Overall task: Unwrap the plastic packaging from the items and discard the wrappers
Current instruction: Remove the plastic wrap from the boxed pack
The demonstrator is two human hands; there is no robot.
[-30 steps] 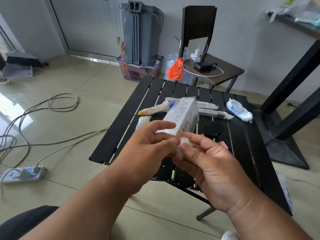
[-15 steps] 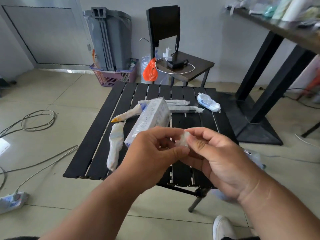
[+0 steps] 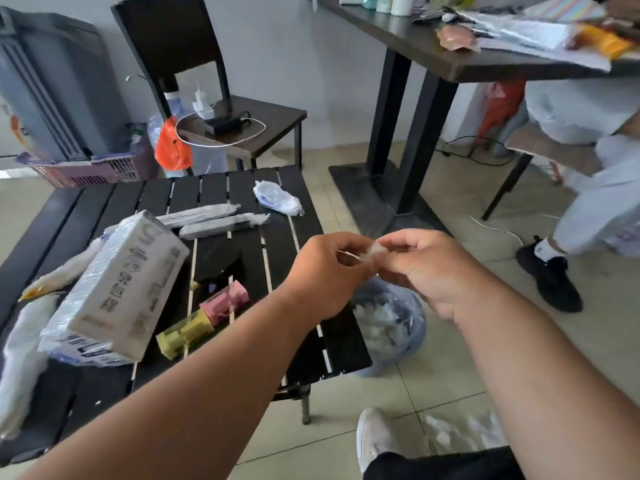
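Observation:
My left hand [image 3: 327, 271] and my right hand [image 3: 429, 268] pinch a small wad of clear plastic wrapper [image 3: 374, 251] between their fingertips, held above the right edge of the black slatted table [image 3: 277, 237]. Directly below the hands, on the floor, sits a clear bag of crumpled wrappers [image 3: 388, 320]. On the table lie a white box in plastic film [image 3: 117, 289], two wrapped long items [image 3: 221, 223], wrapped white items at the left [image 3: 52, 275], a wrapped bundle at the far edge [image 3: 277, 198], and a pink block [image 3: 227, 301] and a yellow block [image 3: 183, 334].
A black chair [image 3: 214, 109] with cables and a charger stands behind the table, an orange bag [image 3: 172, 147] beside it. A tall dark table's base [image 3: 388, 188] is at the right. Another person's leg and black shoe [image 3: 550, 275] are at the far right. My white shoe [image 3: 375, 438] is below.
The view has swung right. Both hands have carried the wrapper wad off the box to the table's right edge, above the bag on the floor. The box now lies on the table.

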